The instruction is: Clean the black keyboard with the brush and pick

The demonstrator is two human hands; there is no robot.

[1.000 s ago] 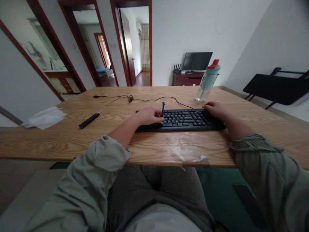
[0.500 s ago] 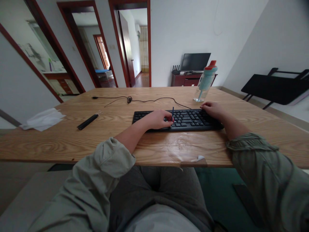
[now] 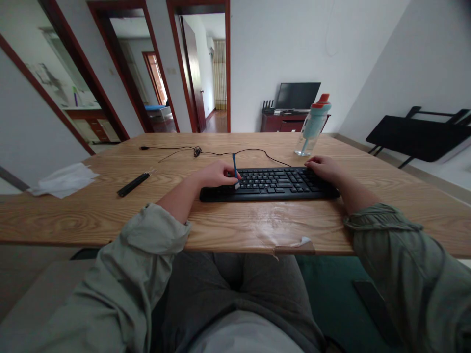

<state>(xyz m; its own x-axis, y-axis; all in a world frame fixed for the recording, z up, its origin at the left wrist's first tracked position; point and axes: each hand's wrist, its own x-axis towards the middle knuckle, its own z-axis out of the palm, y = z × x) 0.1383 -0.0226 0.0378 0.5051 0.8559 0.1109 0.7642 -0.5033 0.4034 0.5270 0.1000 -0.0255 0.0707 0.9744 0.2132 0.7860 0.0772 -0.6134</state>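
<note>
A black keyboard (image 3: 275,190) lies flat on the wooden table in front of me. My left hand (image 3: 217,175) is over its left part, fingers pinched around a thin blue cleaning brush (image 3: 234,165). The brush stands nearly upright, its pale tip down at the keys; whether it presses on them I cannot tell. At the keyboard's right end, my right hand (image 3: 324,169) grips the far edge and corner, with the thumb side mostly hidden. The keyboard's cable (image 3: 250,149) runs from its back edge toward the left, with a bundled knot.
A clear water bottle (image 3: 307,130) with a red lid stands behind my right hand. On the left lie a black stick-like tool (image 3: 133,185) with a clear tip and a crumpled white tissue (image 3: 64,180). Peeling film (image 3: 294,246) lifts at the table's front edge.
My left hand has moved left along the keyboard with the brush, from the middle keys to the left part. My right hand stays at the right end.
</note>
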